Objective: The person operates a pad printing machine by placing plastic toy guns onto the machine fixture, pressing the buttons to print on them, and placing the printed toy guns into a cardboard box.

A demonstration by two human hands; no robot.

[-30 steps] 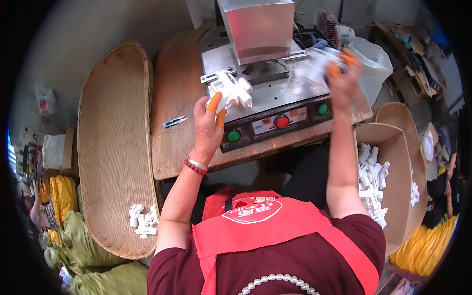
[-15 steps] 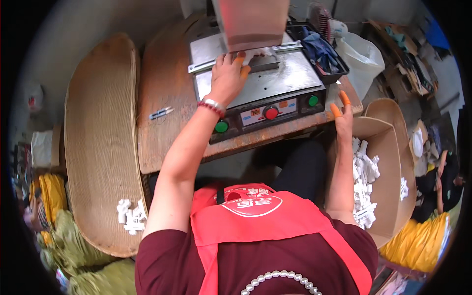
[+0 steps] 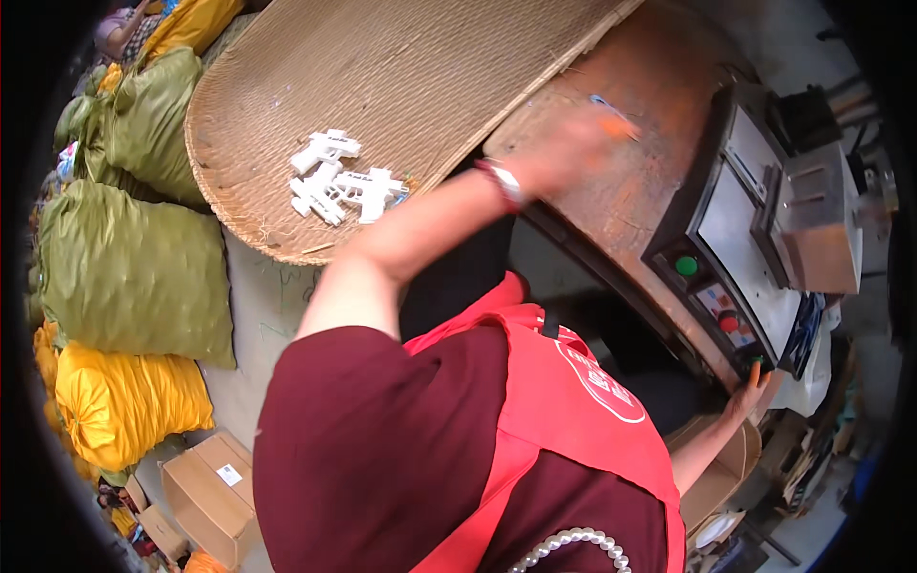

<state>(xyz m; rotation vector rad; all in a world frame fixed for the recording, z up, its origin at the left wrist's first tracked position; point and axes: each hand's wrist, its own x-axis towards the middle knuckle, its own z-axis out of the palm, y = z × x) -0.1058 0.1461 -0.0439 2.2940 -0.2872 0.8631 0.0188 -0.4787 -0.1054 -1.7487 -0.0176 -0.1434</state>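
Since the last frame: view's swung left, so the machine (image 3: 735,229) now sits at picture right. Left hand (image 3: 576,151) is off the press plate and over the bare bench (image 3: 659,91) next to the woven tray (image 3: 401,76). Right hand (image 3: 744,396) went from the bench edge to the right end of the control panel (image 3: 718,310).

White pistol-shaped pieces (image 3: 342,181) lie in a loose heap at the tray's near end, nobody touching them. Look like hard plastic: I'd expect light, stiff, a bit slick, thin bits maybe snappable. Take hold across the grip or thick body.

Left hand: motion-blurred, can't tell how far open or if it's holding anything. Right hand: fingers extended, nothing visible in it; fingertips at the panel, contact unclear.
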